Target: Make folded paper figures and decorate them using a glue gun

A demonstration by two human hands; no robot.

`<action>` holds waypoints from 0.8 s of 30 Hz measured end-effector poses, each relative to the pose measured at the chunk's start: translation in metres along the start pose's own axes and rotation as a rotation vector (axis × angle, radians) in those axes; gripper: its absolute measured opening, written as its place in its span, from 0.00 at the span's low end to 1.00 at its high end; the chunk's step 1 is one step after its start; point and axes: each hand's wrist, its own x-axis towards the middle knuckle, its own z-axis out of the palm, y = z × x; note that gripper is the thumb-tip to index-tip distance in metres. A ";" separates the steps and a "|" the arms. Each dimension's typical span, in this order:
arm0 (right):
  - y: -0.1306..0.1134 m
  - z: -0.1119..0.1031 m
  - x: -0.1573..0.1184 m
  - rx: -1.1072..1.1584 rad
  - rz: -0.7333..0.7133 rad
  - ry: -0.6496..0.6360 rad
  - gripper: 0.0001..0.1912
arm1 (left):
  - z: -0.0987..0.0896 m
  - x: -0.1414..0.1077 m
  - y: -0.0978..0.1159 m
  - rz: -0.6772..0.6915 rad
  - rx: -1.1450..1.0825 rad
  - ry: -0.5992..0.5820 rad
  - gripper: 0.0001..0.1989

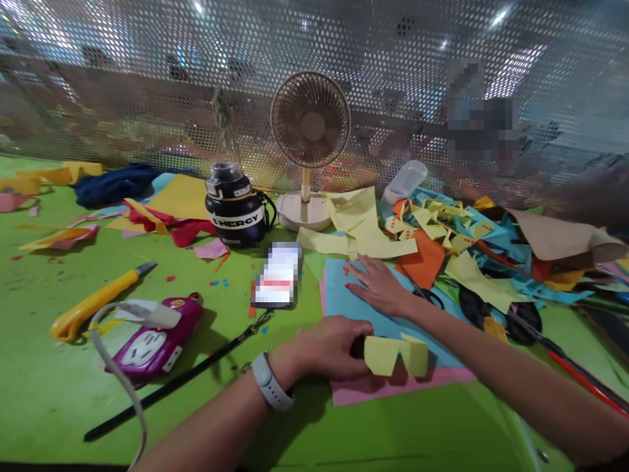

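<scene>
Between the thumb and fingers of my left hand, which wears a light wristband, is a pale yellow paper cutout. It looks folded and has a V-shaped notch in its lower edge. My right hand lies with fingers stretched out on a blue paper sheet. Its fingertips are close to a few tiny orange bits on that sheet. A pink paper sheet shows beneath the blue one. Just right of my right hand are scissors, partly hidden by paper.
A phone, a black bottle and a fan stand or lie ahead. To the left are a yellow utility knife and a purple power strip with a cable. Paper scraps pile up at the right.
</scene>
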 end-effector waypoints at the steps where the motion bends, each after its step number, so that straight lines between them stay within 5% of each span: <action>1: 0.000 0.001 0.001 0.007 0.002 0.003 0.41 | 0.000 0.000 0.000 -0.001 0.002 0.004 0.12; 10: 0.009 -0.007 -0.003 0.253 0.007 0.085 0.42 | 0.000 0.000 0.001 -0.011 -0.030 -0.012 0.09; 19: 0.005 -0.042 -0.038 1.339 0.201 0.075 0.23 | 0.000 0.000 -0.003 -0.106 -0.237 -0.071 0.07; 24: 0.005 -0.046 -0.059 1.658 0.230 0.066 0.18 | 0.004 0.002 -0.005 -0.136 -0.303 -0.014 0.08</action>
